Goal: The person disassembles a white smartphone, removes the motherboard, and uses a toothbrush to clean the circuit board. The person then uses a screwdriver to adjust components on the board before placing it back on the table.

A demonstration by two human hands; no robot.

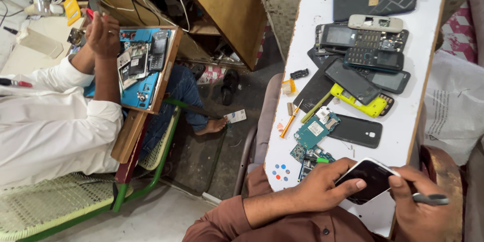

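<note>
My left hand [322, 184] grips a white-edged smartphone [370, 179] by its left side, dark screen up, over the near end of a white board [433, 30]. My right hand [421, 206] holds the phone's right edge and also carries a thin grey tool [431, 199] that sticks out to the right. Just beyond my left hand lie teal circuit boards [315, 133] and a black back cover [358, 131].
The board carries several phones and covers, a yellow phone shell [360, 103] and an orange-handled screwdriver [290, 121]. At the left, a person in white sits on a green chair [151, 176] over a blue mat [143, 91] with phone parts. A wooden cabinet [227, 10] stands behind.
</note>
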